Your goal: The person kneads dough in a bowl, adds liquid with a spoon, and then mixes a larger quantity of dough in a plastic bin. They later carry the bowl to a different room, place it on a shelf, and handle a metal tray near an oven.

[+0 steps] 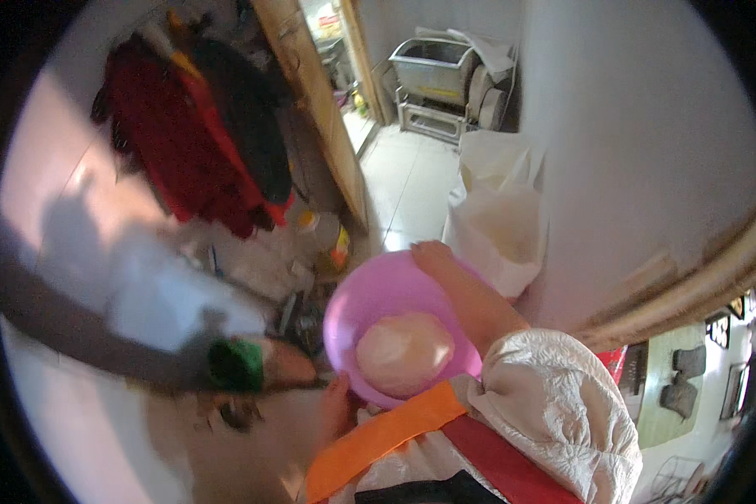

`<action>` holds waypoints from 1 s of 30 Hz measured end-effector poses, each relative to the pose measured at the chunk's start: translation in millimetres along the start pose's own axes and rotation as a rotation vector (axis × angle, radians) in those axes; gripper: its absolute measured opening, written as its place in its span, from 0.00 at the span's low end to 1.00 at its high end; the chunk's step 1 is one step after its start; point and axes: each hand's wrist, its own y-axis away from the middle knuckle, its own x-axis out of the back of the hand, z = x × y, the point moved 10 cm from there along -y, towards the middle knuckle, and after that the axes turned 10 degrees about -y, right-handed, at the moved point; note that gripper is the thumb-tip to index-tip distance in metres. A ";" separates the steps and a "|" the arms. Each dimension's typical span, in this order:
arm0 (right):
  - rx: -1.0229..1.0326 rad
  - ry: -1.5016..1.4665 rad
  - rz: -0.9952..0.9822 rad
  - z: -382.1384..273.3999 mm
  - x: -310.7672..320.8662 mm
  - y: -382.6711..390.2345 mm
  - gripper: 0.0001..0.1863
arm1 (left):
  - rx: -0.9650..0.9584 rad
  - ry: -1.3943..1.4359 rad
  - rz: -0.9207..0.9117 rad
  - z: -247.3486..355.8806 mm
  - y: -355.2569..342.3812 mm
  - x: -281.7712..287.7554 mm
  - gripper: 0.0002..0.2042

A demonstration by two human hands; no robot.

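A pink plastic basin [363,294] is held close in front of my body, tilted so that its inside shows. In it lies a pale, rounded mass [405,353] that looks like flour or dough; I cannot tell which. My right hand [431,255] grips the far rim, its forearm reaching across the basin's right side. Down at the near left rim, my left hand [338,405] holds the edge, its fingers partly hidden and blurred. Just beyond the basin stands an open white sack [497,214] with pale contents.
Ahead, a metal mixing machine [435,77] stands past a wooden door frame [323,118]. Red and dark clothes [176,139] hang at the left, above a jug [323,239] and clutter. A pale wall [638,160] rises at the right. A green surface [668,391] bears grey objects.
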 end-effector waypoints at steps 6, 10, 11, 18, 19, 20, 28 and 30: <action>-0.205 0.020 0.036 74.9 40.3 -105.1 0.26 | 0.093 -0.099 -0.041 82.1 -189.3 -43.3 0.15; -0.247 -0.010 0.176 121.2 92.0 -228.8 0.28 | 0.058 -0.143 -0.250 173.2 -269.0 -101.6 0.18; -0.231 0.009 0.201 125.6 98.8 -254.8 0.28 | 0.061 -0.158 -0.258 182.2 -293.0 -107.2 0.19; -0.333 -0.014 0.351 173.7 140.1 -382.9 0.26 | 0.070 -0.232 -0.386 288.6 -433.1 -191.1 0.18; -0.390 -0.017 0.346 188.3 131.7 -389.5 0.27 | 0.079 -0.261 -0.422 288.9 -456.6 -198.7 0.17; -0.475 -0.115 0.390 191.4 152.6 -398.2 0.27 | 0.070 -0.292 -0.459 299.2 -495.0 -209.0 0.17; -0.813 -0.079 0.554 277.9 258.3 -414.9 0.28 | 0.145 -0.491 -0.754 360.7 -651.6 -370.4 0.13; -0.992 -0.110 0.613 359.0 240.7 -408.2 0.28 | 0.115 -0.562 -0.872 357.7 -687.5 -419.8 0.13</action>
